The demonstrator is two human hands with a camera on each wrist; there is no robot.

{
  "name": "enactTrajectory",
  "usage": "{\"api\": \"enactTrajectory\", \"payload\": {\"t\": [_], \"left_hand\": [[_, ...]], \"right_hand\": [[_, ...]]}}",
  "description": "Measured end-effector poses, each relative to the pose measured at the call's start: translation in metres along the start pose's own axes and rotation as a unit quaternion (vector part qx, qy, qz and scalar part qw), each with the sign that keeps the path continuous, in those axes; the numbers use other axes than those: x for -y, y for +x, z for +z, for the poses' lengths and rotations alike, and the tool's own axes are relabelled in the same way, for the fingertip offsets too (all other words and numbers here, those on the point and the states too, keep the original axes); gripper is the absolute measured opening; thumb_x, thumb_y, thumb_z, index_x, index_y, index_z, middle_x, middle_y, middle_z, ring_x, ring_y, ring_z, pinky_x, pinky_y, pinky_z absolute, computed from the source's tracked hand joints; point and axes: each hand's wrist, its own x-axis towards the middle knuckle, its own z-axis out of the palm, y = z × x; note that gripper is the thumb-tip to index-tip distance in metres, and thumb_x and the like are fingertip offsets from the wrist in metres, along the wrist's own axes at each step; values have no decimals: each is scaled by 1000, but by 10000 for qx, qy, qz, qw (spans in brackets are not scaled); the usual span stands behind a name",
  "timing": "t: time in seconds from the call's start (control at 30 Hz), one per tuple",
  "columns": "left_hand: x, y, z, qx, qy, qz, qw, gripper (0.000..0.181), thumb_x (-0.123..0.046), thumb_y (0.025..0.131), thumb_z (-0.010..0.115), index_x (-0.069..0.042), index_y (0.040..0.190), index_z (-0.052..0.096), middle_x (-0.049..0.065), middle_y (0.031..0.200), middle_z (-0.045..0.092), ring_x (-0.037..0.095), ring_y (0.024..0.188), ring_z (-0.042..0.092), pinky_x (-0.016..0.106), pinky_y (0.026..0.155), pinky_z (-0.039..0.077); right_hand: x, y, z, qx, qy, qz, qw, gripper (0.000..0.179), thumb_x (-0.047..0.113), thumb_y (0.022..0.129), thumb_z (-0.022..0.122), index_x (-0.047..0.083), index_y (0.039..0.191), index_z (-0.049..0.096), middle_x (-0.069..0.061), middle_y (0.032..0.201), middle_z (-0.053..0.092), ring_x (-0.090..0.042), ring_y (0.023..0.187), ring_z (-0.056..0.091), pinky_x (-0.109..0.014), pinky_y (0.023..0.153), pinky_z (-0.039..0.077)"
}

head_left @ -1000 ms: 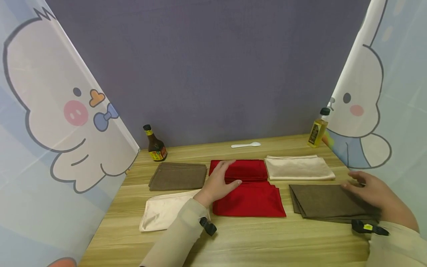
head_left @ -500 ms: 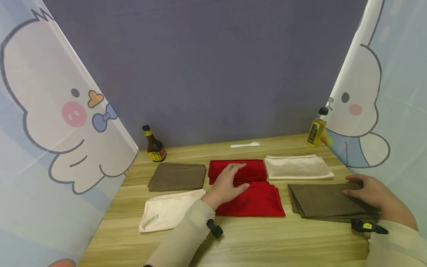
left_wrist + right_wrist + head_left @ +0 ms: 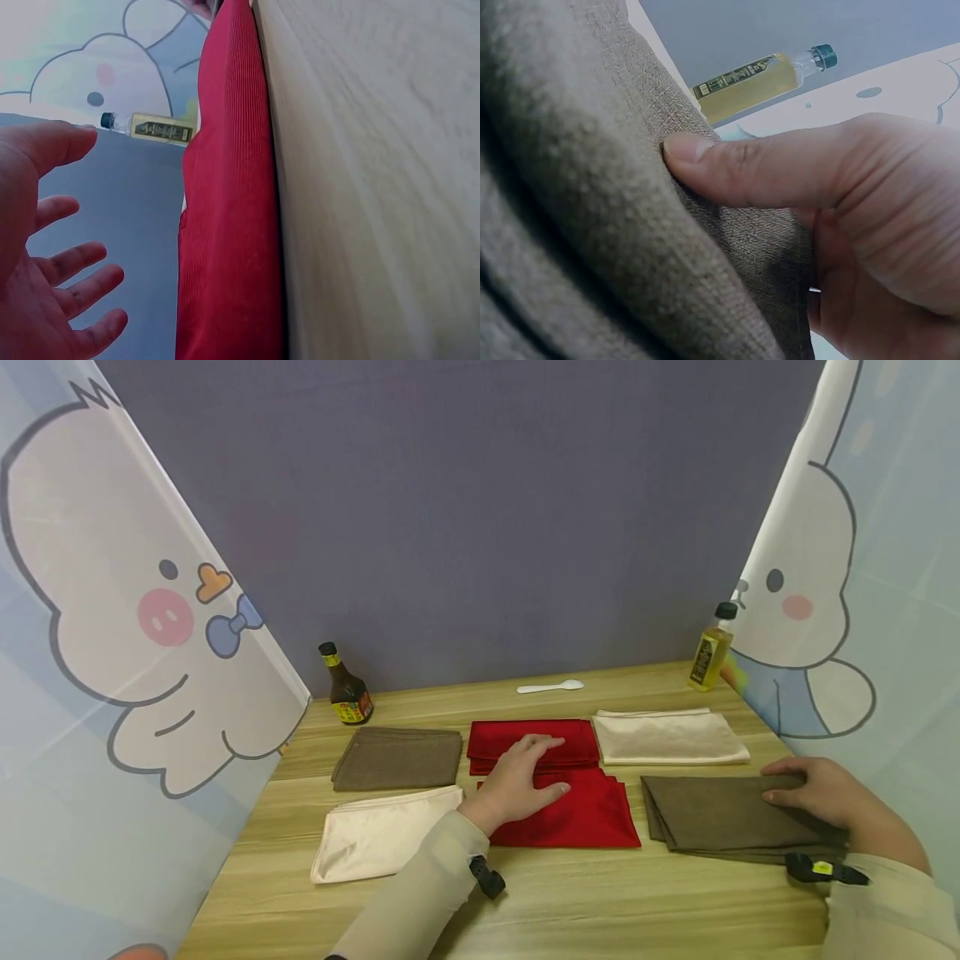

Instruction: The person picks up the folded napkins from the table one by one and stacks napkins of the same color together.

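My left hand point(image 3: 521, 783) hovers over the front red folded cloth point(image 3: 581, 818), fingers spread and apart from it. In the left wrist view the left hand point(image 3: 52, 255) holds nothing, beside the cloth's red edge point(image 3: 232, 187). At the right, my right hand point(image 3: 821, 793) pinches the right end of a brown folded cloth point(image 3: 720, 814). The right wrist view shows the thumb point(image 3: 742, 169) pressed onto the brown fabric point(image 3: 615, 150), the other fingers partly hidden behind its edge. Another red folded cloth point(image 3: 487, 739) lies just behind the front one.
A brown cloth point(image 3: 405, 760) and a cream cloth point(image 3: 375, 839) lie at the left, another cream cloth point(image 3: 671, 739) at the back right. A dark sauce bottle point(image 3: 350, 693), a white spoon point(image 3: 551, 687) and an oil bottle point(image 3: 711, 656) stand or lie along the back.
My left hand has moved right over the red cloths. The right hand has come to grip the brown cloth's end, and that cloth has slid slightly left.
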Motion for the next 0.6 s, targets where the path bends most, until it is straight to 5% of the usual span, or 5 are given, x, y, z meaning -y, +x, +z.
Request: {"api": "enactTrajectory", "payload": {"t": [0.1, 0.3, 0.6], "left_hand": [[-2, 1, 2, 45, 12, 34, 10000, 71, -44, 97, 72, -25, 160, 44, -2, 157, 44, 21, 142, 46, 54, 114, 40], [-3, 3, 7, 96, 15, 93, 9999, 71, -44, 96, 74, -25, 158, 45, -3, 154, 46, 19, 140, 47, 49, 114, 42], [-12, 6, 11, 222, -51, 98, 9997, 67, -43, 98, 71, -24, 157, 47, -6, 154, 46, 19, 140, 48, 44, 115, 42]], "right_hand": [[2, 1, 0, 33, -34, -57, 10000, 43, 25, 85, 88, -5, 113, 75, -27, 111, 72, -53, 106, 63, -64, 88, 50], [3, 3, 3, 0, -76, -253, 9997, 23, 22, 85, 87, 7, 100, 77, -4, 96, 74, -15, 89, 62, -38, 77, 51], [3, 2, 8, -342, 95, -530, 9980, 13, 17, 89, 85, 18, 93, 73, 5, 91, 68, -1, 80, 53, -27, 71, 46]]}}
